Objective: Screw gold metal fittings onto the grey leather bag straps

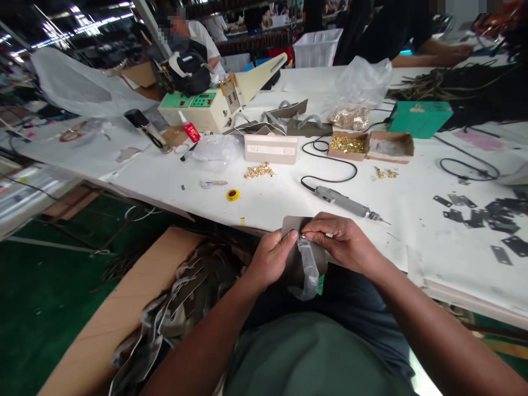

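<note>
My left hand [270,258] is closed on a grey-brown leather piece [291,225] held just over the near edge of the white table [289,192]. My right hand [340,239] pinches the same piece from the right, fingertips meeting the left thumb at a small shiny metal fitting. A clear plastic wrap [308,269] hangs below the piece between both hands. An electric screwdriver [344,202] with a black cord lies on the table just beyond my hands.
A cardboard box [124,308] of leather pieces sits at lower left. On the table are a box of gold fittings [347,144], a loose gold pile [259,171], a beige machine [206,107], a red-capped bottle [190,129], dark metal plates [495,214]. Other people work at the far side.
</note>
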{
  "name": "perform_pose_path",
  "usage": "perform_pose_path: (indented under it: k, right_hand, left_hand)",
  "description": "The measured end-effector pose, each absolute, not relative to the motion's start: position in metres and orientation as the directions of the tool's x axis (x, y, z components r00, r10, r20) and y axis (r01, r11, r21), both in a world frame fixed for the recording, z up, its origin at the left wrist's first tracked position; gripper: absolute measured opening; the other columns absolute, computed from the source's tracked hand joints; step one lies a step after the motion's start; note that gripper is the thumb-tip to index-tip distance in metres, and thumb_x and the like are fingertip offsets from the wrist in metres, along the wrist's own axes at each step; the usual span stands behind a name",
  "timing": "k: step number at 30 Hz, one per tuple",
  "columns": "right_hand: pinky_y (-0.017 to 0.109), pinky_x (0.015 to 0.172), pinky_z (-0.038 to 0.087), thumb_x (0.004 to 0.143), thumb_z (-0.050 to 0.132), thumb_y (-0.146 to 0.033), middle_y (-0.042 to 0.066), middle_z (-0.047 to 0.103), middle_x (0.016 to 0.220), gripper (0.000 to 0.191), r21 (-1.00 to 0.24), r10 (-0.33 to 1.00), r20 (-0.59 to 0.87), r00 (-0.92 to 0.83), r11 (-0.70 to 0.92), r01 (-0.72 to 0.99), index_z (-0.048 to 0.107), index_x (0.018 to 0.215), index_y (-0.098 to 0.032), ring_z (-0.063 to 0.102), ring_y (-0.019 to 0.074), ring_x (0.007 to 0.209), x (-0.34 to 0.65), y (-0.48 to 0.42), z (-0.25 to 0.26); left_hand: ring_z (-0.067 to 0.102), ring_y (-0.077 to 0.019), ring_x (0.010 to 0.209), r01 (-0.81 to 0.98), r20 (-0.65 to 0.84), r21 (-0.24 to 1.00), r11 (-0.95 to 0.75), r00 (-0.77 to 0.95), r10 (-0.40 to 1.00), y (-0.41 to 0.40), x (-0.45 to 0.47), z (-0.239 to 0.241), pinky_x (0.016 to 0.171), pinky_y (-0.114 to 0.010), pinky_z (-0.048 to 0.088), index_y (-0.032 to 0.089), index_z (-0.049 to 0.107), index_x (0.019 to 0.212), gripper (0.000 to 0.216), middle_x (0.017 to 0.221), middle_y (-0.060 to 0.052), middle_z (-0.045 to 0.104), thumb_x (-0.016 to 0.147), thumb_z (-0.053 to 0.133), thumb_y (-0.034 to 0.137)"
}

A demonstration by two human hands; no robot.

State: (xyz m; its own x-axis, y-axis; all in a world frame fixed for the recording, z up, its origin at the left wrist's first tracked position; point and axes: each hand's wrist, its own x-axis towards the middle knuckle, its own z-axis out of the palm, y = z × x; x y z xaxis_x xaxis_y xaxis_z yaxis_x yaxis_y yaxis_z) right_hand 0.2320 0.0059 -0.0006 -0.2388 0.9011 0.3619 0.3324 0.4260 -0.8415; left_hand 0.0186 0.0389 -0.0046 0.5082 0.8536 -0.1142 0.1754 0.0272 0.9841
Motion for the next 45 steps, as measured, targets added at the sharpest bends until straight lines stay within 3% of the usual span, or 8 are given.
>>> perform_pose_path:
  k: [5, 13, 21, 29, 34, 37, 40, 45]
  right_hand:
    - [0.03, 0.076, 0.052, 0.104, 0.062, -0.03, 0.004, 0.07, 0.091, 0.019, -0.847, 0.901, 0.334, -0.278, 0.416, 0.331, 0.078, 0.098, -0.022, 0.067, 0.0171, 0.082, 0.233, 0.006, -0.002]
    - [0.033, 0.081, 0.05, 0.099, 0.069, -0.037, 0.003, 0.071, 0.09, 0.017, -0.924, 0.961, 0.274, 0.02, 0.258, 0.283, 0.078, 0.097, -0.024, 0.066, 0.0191, 0.085, 0.22, 0.002, 0.002]
    - [0.034, 0.081, 0.051, 0.091, 0.075, -0.053, 0.005, 0.068, 0.102, 0.052, -0.979, 0.885, 0.168, 0.434, 0.096, 0.183, 0.067, 0.13, -0.02, 0.061, 0.0188, 0.084, 0.226, 0.004, -0.006]
    - [0.028, 0.057, 0.047, 0.083, 0.081, -0.059, 0.002, 0.07, 0.077, 0.042, -0.934, 0.964, -0.25, 0.095, -0.214, -0.286, 0.074, 0.087, -0.018, 0.058, 0.0165, 0.064, 0.206, -0.025, -0.022]
    - [0.037, 0.066, 0.057, 0.082, 0.081, -0.06, 0.006, 0.076, 0.087, 0.045, -0.9, 0.947, -0.236, 0.219, -0.128, -0.416, 0.075, 0.099, -0.019, 0.068, 0.0237, 0.072, 0.202, -0.011, -0.022]
    - [0.04, 0.076, 0.059, 0.085, 0.078, -0.059, 0.009, 0.076, 0.102, 0.051, -0.963, 0.923, -0.122, 0.366, -0.021, -0.268, 0.073, 0.117, -0.02, 0.07, 0.0251, 0.085, 0.207, -0.004, -0.021]
    - [0.042, 0.085, 0.058, 0.089, 0.077, -0.051, 0.01, 0.071, 0.115, 0.048, -0.976, 0.819, 0.216, 0.532, 0.156, 0.155, 0.069, 0.127, -0.023, 0.068, 0.0256, 0.099, 0.208, -0.012, -0.019]
    - [0.046, 0.086, 0.054, 0.092, 0.077, -0.035, 0.008, 0.071, 0.098, 0.018, -0.724, 0.779, 0.577, 0.244, 0.349, 0.595, 0.075, 0.108, -0.027, 0.067, 0.0275, 0.095, 0.202, -0.034, -0.017]
  left_hand:
    - [0.055, -0.0168, 0.078, 0.161, -0.133, 0.985, 0.058, 0.506, 0.852, 0.037, 0.019, -0.007, 0.076, -0.027, 0.045, 0.015, 0.068, 0.085, 0.041, 0.08, -0.001, 0.065, 0.099, 0.059, 0.053]
    - [0.067, -0.0227, 0.09, -0.035, -0.215, 0.969, 0.244, 0.365, 0.906, 0.034, 0.03, -0.013, 0.086, -0.032, 0.051, 0.016, 0.076, 0.105, 0.045, 0.094, -0.006, 0.077, 0.091, 0.07, 0.058]
    - [0.073, -0.0277, 0.109, -0.273, -0.24, 0.896, 0.349, 0.362, 0.901, 0.035, 0.036, 0.001, 0.105, -0.038, 0.051, 0.013, 0.076, 0.116, 0.045, 0.112, -0.012, 0.08, 0.088, 0.078, 0.049]
    - [0.076, -0.0307, 0.107, -0.474, -0.455, 0.693, 0.544, 0.299, 0.839, 0.058, 0.041, 0.008, 0.102, -0.044, 0.058, 0.014, 0.075, 0.113, 0.043, 0.107, -0.011, 0.081, 0.086, 0.077, 0.048]
    - [0.075, -0.0326, 0.111, -0.391, -0.423, 0.708, 0.588, 0.432, 0.797, 0.036, 0.045, 0.001, 0.104, -0.045, 0.057, 0.013, 0.075, 0.122, 0.051, 0.111, -0.013, 0.081, 0.085, 0.08, 0.048]
    - [0.075, -0.0326, 0.108, -0.356, -0.358, 0.776, 0.52, 0.431, 0.829, 0.024, 0.045, -0.001, 0.103, -0.045, 0.057, 0.011, 0.075, 0.12, 0.05, 0.109, -0.013, 0.081, 0.082, 0.084, 0.043]
    - [0.075, -0.0307, 0.109, -0.395, -0.312, 0.81, 0.433, 0.336, 0.889, 0.026, 0.044, 0.001, 0.101, -0.042, 0.057, 0.013, 0.074, 0.121, 0.049, 0.115, -0.012, 0.08, 0.083, 0.083, 0.043]
    - [0.071, -0.029, 0.118, -0.405, -0.235, 0.862, 0.305, 0.212, 0.948, 0.034, 0.041, 0.003, 0.104, -0.038, 0.054, 0.016, 0.073, 0.123, 0.051, 0.121, -0.01, 0.079, 0.083, 0.083, 0.045]
